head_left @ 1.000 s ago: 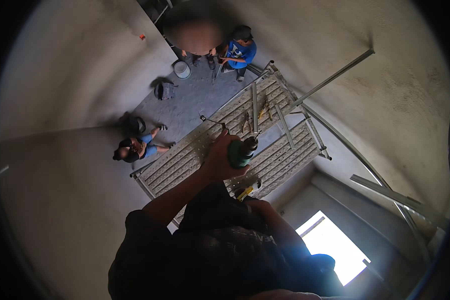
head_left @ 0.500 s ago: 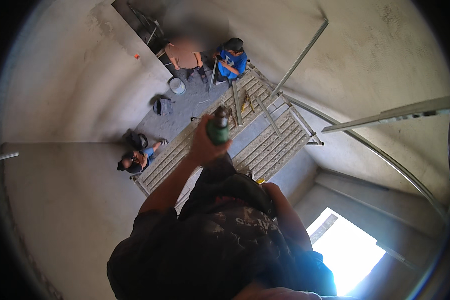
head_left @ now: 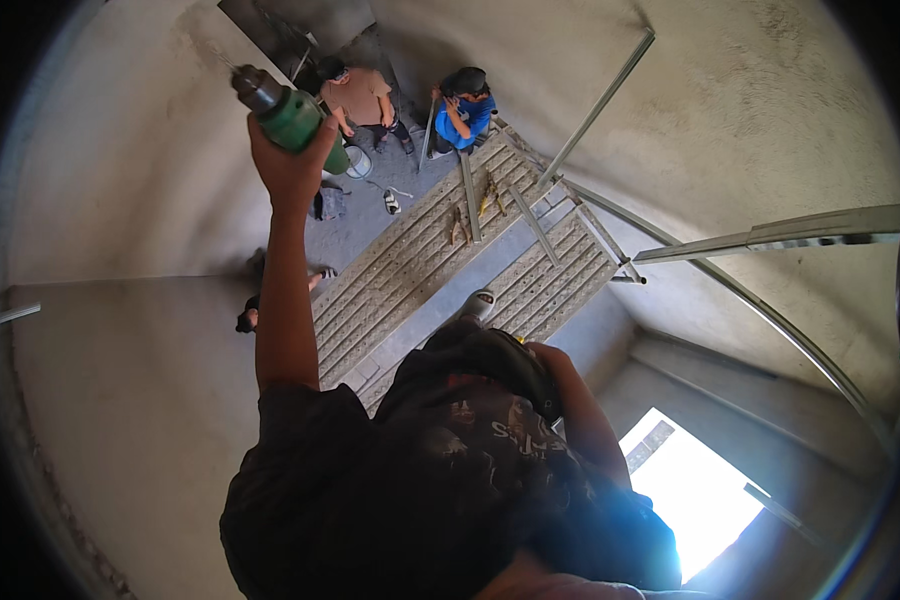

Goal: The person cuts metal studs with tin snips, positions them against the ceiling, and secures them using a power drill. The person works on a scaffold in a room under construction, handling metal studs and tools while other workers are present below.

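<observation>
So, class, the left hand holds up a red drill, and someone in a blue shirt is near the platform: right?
Not quite: the drill is green, not red, as the head view shows. The left hand does hold it up, and the person in blue is near the platform.

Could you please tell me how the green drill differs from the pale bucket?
Colour: the drill has a green body with a dark chuck; the bucket is whitish.
Support: the drill is raised in the left hand, while the bucket sits on the floor.
Shape: the drill tapers to a thin bit, whereas the bucket is broad and round.
Shared: both show in the picture's upper left.
</observation>
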A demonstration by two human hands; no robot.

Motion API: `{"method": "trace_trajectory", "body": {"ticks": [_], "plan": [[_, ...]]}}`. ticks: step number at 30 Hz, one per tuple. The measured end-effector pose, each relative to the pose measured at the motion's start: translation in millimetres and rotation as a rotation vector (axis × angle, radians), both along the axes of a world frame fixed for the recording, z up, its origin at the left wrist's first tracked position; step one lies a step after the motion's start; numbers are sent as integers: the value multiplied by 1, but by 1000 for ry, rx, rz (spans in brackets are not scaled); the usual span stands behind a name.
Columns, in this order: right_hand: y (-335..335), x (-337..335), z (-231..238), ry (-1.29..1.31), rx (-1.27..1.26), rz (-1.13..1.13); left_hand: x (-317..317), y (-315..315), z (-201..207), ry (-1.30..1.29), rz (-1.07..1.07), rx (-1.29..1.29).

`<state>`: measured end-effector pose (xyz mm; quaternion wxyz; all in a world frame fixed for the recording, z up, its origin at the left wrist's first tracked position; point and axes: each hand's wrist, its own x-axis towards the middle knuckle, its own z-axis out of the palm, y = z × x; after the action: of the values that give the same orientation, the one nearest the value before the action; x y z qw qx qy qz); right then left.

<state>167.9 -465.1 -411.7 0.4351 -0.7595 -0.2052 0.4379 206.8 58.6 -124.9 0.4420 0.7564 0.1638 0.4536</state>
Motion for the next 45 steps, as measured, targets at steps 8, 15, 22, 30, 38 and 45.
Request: {"method": "trace_trajectory", "body": {"ticks": [8,15,22,30,38,45], "plan": [[32,87,-68,-276,-180,-20,-9,-69,89,-104,-362,-260],[138,79,264,-983,260,-183,-12,-158,136,-174,-765,-552],[111,43,310,-1466,484,-451,-5,-253,130,-16,-1248,-636],[25,17,312,-1154,644,-815,25,-340,73,69,-1434,-632],[-69,-52,313,-926,780,-1362,229,-425,28,-37,-1269,-453],[-132,-47,328,-837,767,-1370,266,-473,51,241,-1855,-663]]}}
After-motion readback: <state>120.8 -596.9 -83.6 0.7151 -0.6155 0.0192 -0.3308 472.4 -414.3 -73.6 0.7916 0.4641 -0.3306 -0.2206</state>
